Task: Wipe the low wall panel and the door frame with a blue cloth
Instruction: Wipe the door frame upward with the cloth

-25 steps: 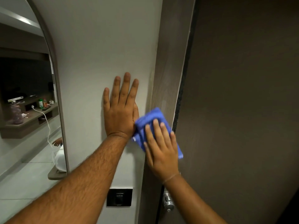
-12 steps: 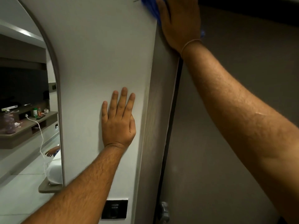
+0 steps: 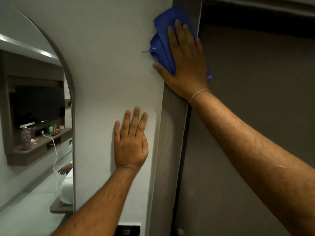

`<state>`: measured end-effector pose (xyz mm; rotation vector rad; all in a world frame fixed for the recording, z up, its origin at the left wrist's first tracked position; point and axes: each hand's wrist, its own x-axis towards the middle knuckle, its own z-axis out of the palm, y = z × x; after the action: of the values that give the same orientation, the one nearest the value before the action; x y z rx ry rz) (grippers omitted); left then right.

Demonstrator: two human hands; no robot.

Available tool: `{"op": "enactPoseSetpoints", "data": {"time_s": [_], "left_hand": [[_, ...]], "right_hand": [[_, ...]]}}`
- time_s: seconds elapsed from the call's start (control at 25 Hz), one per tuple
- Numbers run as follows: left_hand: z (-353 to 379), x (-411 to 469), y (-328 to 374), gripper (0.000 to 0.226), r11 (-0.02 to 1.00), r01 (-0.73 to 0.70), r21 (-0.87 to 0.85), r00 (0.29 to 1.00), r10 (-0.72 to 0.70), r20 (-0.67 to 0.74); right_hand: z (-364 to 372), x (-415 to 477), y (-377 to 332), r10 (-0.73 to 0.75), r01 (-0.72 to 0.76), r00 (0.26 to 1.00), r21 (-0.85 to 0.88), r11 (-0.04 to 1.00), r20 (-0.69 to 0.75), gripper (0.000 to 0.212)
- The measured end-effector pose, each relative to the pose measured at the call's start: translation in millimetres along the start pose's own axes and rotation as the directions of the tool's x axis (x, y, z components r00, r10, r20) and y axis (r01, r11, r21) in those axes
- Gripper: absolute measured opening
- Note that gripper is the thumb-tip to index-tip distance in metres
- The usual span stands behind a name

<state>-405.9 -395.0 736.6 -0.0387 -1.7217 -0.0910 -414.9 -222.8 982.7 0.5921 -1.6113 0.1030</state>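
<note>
My right hand (image 3: 185, 62) presses a folded blue cloth (image 3: 162, 43) flat against the upper part of the grey-brown door frame (image 3: 170, 150), near its top corner. The cloth overlaps the edge where the frame meets the white wall (image 3: 110, 65). A small corner of the cloth shows past my wrist on the door side. My left hand (image 3: 130, 143) lies flat on the white wall lower down, fingers together and pointing up, holding nothing. It rests just left of the frame.
The dark brown door (image 3: 247, 116) fills the right side, with its metal handle (image 3: 179, 231) at the bottom. An arched mirror (image 3: 34, 116) on the left reflects a shelf, a television and a white cable. A black switch plate (image 3: 128, 230) sits low on the wall.
My right hand swept the cloth from mid-height up the frame to the top, and has now come back down slightly. My left hand has stayed flat on the wall.
</note>
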Motion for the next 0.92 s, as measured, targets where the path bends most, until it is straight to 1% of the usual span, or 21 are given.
{"op": "enactPoseSetpoints", "data": {"time_s": [0.08,0.28,0.4,0.44,0.48,0.56,0.68,0.72,0.84,0.92], "left_hand": [[-0.9,-3.2,1.1,0.075,1.0,0.001,-0.009,1.0,-0.001,-0.017],[0.1,-1.1,1.0,0.072,0.999,0.033,-0.003,0.999,-0.033,-0.025],[3.2,-0.6,1.3,0.06,0.995,-0.002,0.095,0.998,0.008,-0.061],[3.6,-0.6,0.8,0.059,0.992,-0.006,0.127,0.997,0.016,-0.078],[2.8,-0.8,1.2,0.062,0.991,0.0,0.133,0.996,0.012,-0.088],[-0.9,0.0,4.0,0.073,0.997,0.035,0.075,0.998,-0.031,-0.062],[-4.0,-1.5,4.6,0.077,0.999,0.043,0.026,0.999,-0.042,-0.01],[-3.9,-1.4,4.6,0.077,0.999,0.041,0.03,0.999,-0.041,-0.001],[-3.0,0.3,4.3,0.074,0.998,0.047,0.044,0.999,-0.047,0.008],[-0.7,0.3,4.8,0.072,0.997,0.043,0.065,0.999,-0.044,0.003]], "right_hand": [[6.6,-47.8,-8.5,-0.012,0.011,1.0,0.027,1.0,0.023,0.095],[16.6,-175.4,-31.0,-0.106,0.097,0.992,0.129,0.987,0.064,0.085],[23.6,-258.7,-41.1,-0.207,0.179,0.97,0.195,0.964,0.131,0.08],[25.2,-285.1,-44.2,-0.245,0.209,0.957,0.213,0.954,0.158,0.078],[26.3,-309.7,-47.5,-0.281,0.237,0.942,0.23,0.944,0.183,0.076],[29.2,-349.6,-51.4,-0.358,0.299,0.905,0.259,0.919,0.228,0.075],[34.2,-399.5,-54.2,-0.476,0.394,0.834,0.304,0.868,0.279,0.081],[35.4,-415.3,-55.3,-0.521,0.436,0.807,0.316,0.843,0.278,0.077],[36.0,-457.9,-57.3,-0.606,0.502,0.747,0.365,0.784,0.274,0.053],[28.7,-470.8,-64.9,-0.602,0.478,0.738,0.393,0.786,0.307,0.048]]}}
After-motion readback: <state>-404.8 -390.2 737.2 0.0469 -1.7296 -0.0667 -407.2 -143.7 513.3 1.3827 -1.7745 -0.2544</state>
